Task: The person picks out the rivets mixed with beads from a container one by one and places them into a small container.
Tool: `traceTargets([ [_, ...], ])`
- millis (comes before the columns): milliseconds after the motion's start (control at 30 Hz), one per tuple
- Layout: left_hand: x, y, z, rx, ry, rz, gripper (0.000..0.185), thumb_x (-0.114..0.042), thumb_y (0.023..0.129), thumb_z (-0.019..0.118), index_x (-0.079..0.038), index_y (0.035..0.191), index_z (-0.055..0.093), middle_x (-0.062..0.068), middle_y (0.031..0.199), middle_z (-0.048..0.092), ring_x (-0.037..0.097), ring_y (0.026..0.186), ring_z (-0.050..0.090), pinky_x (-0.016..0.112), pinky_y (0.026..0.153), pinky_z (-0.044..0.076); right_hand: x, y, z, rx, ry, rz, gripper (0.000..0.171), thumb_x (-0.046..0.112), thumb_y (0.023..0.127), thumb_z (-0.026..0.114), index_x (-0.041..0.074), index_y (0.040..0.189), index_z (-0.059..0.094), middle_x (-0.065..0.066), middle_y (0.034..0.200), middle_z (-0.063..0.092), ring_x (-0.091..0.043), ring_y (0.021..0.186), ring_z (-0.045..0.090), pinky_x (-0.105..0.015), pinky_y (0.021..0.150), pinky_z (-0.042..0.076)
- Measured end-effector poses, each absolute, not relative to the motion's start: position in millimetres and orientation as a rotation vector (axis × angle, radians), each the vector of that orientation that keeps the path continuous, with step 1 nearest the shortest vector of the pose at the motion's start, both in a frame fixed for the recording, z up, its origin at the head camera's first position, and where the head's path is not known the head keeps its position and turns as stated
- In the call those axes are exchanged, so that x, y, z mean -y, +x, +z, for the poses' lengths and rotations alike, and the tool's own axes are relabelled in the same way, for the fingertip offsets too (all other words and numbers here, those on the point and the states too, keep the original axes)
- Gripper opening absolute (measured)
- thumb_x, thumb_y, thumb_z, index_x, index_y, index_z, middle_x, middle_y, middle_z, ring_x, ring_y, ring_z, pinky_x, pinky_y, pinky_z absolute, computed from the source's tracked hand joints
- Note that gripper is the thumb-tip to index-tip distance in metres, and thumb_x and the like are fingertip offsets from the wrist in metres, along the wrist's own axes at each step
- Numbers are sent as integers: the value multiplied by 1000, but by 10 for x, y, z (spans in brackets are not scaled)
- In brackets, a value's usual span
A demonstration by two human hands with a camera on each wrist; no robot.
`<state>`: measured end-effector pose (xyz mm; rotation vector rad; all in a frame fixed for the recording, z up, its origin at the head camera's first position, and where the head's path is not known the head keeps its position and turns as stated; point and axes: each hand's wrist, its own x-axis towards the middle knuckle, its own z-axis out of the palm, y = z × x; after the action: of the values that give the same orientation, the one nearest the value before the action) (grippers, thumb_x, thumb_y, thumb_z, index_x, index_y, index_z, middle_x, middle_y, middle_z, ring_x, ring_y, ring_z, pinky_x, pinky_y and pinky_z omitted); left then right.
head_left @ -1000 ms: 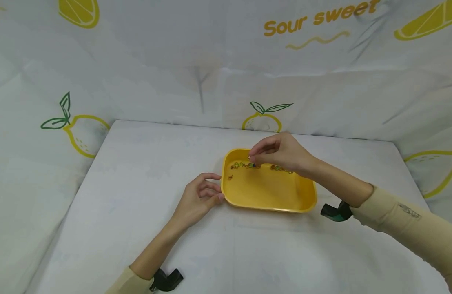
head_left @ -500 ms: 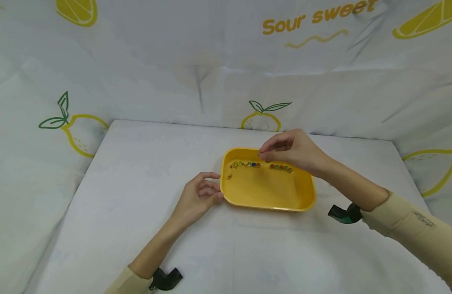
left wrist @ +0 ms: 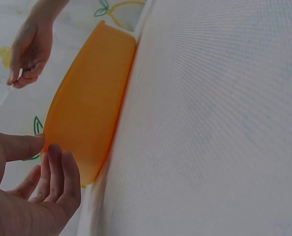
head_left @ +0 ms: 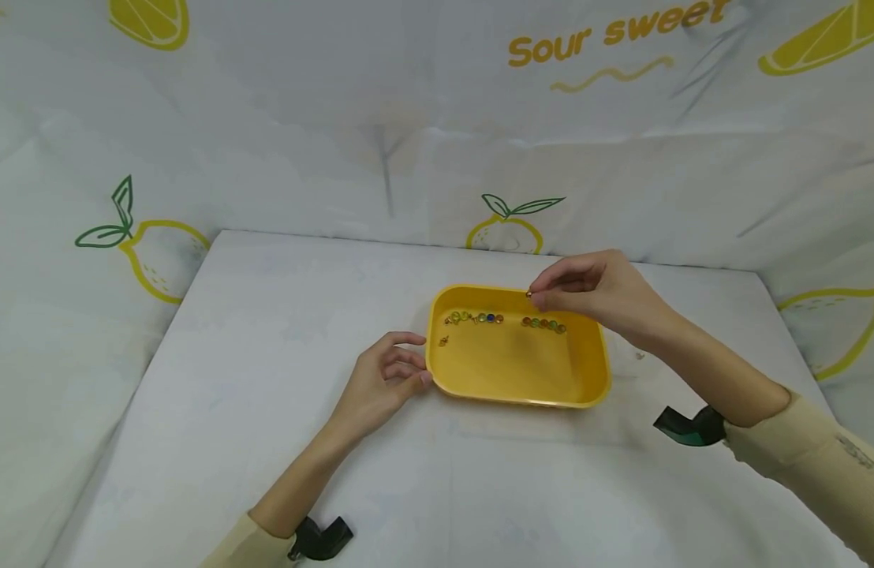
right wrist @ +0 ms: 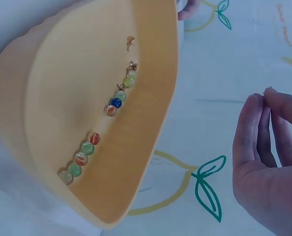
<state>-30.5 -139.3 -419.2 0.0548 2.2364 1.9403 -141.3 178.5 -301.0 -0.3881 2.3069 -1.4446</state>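
Observation:
A yellow tray (head_left: 515, 394) lies on the white table. Inside it, along the far wall, are two short rows of glass beads: a left row (head_left: 476, 318) and a right row (head_left: 543, 324). A tiny gold piece (head_left: 444, 341) sits apart near the tray's left wall. My right hand (head_left: 532, 297) hovers over the far rim above the right row and pinches a tiny gold bit between thumb and fingertips (right wrist: 266, 93). My left hand (head_left: 412, 371) rests on the table beside the tray's left edge (left wrist: 87, 123). Its thumb (left wrist: 23, 145) touches the rim and its fingers hold nothing.
White cloth with lemon prints and the words "Sour sweet" (head_left: 614, 35) walls in the table at the back and both sides. A tiny speck (head_left: 639, 356) lies on the table right of the tray. Dark camera mounts (head_left: 689, 426) sit on both wrists.
My right hand has moved rightward along the tray's far rim, from above the left bead row to above the right row, still pinching. The left hand stayed put.

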Motion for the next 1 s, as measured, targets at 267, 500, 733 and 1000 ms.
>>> traceTargets([
  [267, 1394, -298, -4192, -2230, 46, 1942, 50, -4, 93, 81, -9, 139, 63, 18, 111, 76, 27, 95, 77, 18, 86, 60, -1945, -1385, -2940, -2356, -364, -1469, 20, 15, 96, 84, 4, 113, 80, 6, 103, 83, -17, 98, 80, -23, 93, 63],
  [500, 1392, -304, -4183, -2216, 37, 1955, 50, -3, 93, 81, -9, 139, 63, 18, 112, 75, 32, 97, 77, 19, 86, 60, -2080, -1352, -2929, -2432, -363, -1465, 20, 12, 97, 82, 1, 114, 79, 7, 102, 83, -14, 97, 79, -22, 91, 63],
  [733, 1393, -307, -4190, -2216, 30, 1951, 50, -3, 93, 81, -10, 139, 63, 18, 111, 75, 32, 96, 77, 19, 86, 60, -2223, -1295, -2994, -2466, -362, -1451, 18, 9, 98, 80, 0, 114, 79, 9, 102, 82, -12, 95, 78, -21, 87, 64],
  [1000, 1391, -310, -4188, -2216, 33, 1953, 50, -3, 93, 80, -10, 139, 63, 17, 111, 75, 31, 96, 77, 19, 86, 60, -2442, -1283, -3057, -2473, -322, -1515, 17, 7, 99, 78, 2, 115, 79, 9, 102, 82, -11, 95, 78, -19, 87, 63],
])
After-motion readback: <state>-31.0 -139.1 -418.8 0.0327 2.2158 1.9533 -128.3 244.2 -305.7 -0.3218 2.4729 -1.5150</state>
